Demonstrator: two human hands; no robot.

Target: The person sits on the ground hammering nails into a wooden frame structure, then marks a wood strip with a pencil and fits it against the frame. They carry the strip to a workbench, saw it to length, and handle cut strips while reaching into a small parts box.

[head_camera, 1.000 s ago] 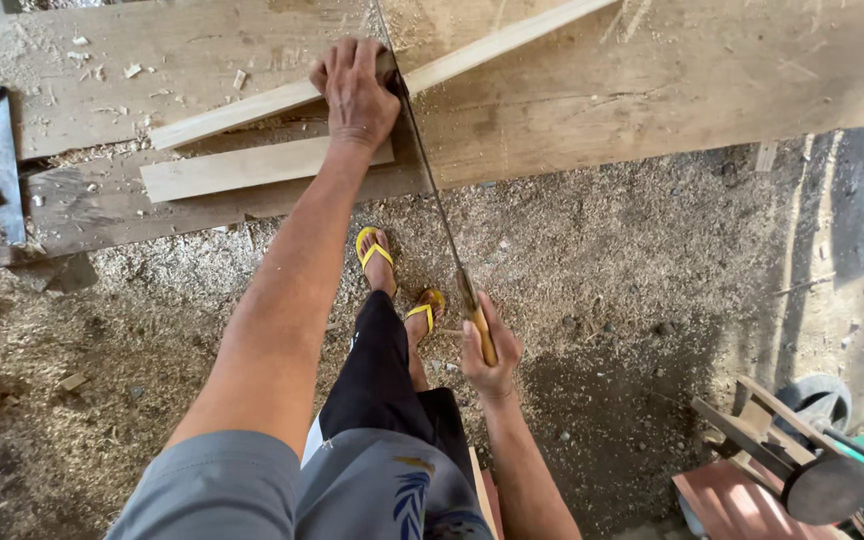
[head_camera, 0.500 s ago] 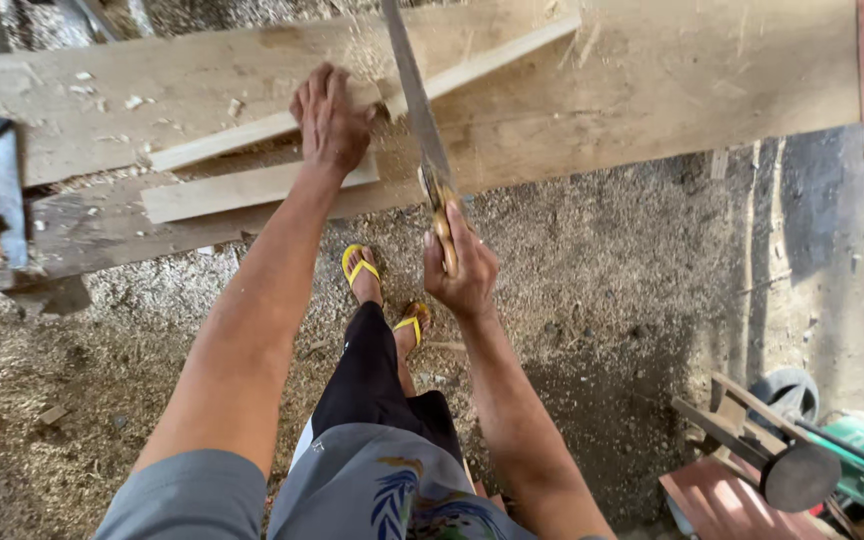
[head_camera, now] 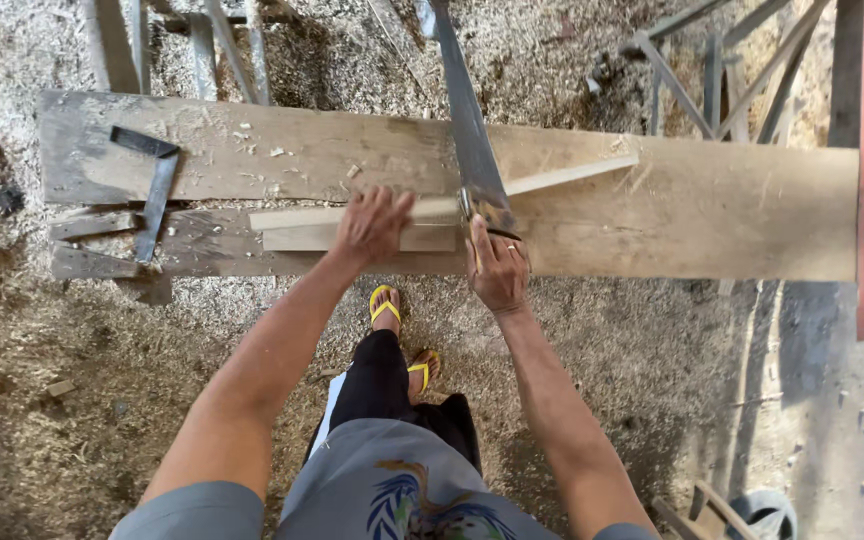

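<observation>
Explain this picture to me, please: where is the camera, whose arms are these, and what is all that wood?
The camera sits on a person's head and looks down, so the two bare arms, grey shorts and yellow sandals belong to that person. No machine is involved. The left hand presses flat on a thin wooden strip that lies across a wide plank. The right hand grips the handle of a hand saw, whose long blade runs away from the person across the strip. A second, shorter strip lies beside the first, under the left hand. At the plank's left end rests a metal carpenter's square. The ground below is covered in sawdust, and more timber pieces stand beyond the plank.
</observation>
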